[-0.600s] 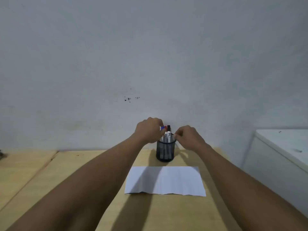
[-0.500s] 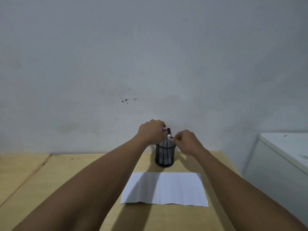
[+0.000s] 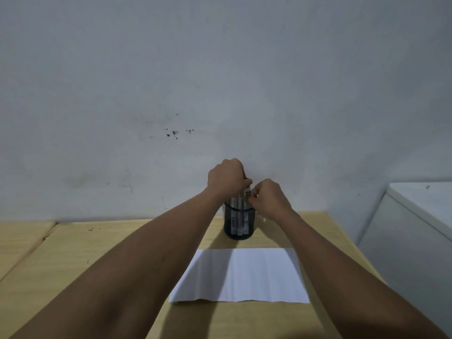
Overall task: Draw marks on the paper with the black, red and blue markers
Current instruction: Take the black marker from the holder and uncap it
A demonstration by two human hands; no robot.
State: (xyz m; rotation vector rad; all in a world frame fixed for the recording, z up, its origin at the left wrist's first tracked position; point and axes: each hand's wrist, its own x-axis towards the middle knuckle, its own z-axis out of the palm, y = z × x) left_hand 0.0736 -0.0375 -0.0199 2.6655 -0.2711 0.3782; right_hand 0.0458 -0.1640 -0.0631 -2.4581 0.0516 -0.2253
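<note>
Both hands over black mesh cup (image 3: 239, 222) at tabletop (image 3: 102, 243) far edge. Left hand (image 3: 226, 178) fisted over marker tops, grip closed, on which marker unclear. Right hand (image 3: 267, 198) pinches at cup rim, fingers curled; contents of grip hidden. Markers (image 3: 238, 217) upright inside cup. Paper (image 3: 244, 275) flat, just in front of cup, unmarked.

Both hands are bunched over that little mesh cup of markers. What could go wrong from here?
1. The left hand and right hand crowd the markers together, so pulling one out might tip the mesh cup.
2. The caps are hidden under the fingers, so the wrong colour might come out.
3. The paper lies loose just in front; a toppled cup could land on it.
</note>
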